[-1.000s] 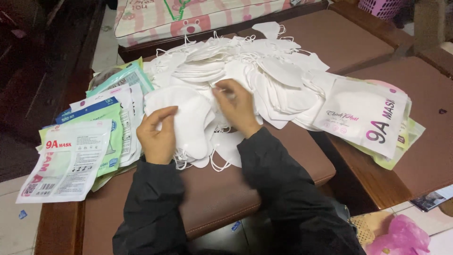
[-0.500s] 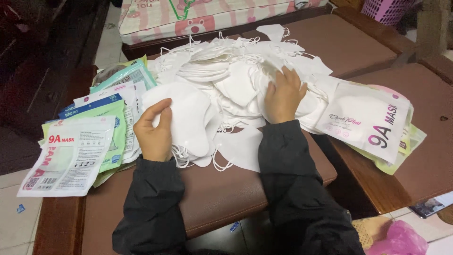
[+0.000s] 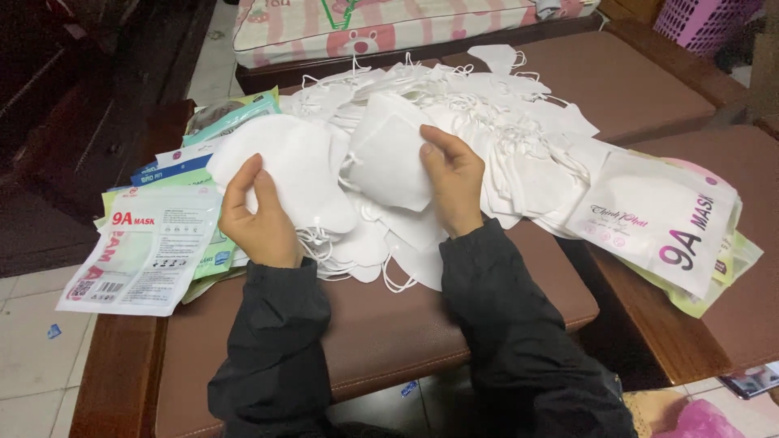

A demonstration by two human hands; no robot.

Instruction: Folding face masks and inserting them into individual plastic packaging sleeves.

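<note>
My left hand (image 3: 258, 217) grips a stack of white masks (image 3: 284, 174) by its edge. My right hand (image 3: 453, 180) pinches one white mask (image 3: 389, 150) just right of the stack, above the mask pile (image 3: 487, 122). Bare brown cushion (image 3: 381, 324) lies open below the stack.

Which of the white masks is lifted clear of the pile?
The single white mask pinched by the right hand; it is raised above the heap. The left hand grips a small stack of masks instead.
</note>
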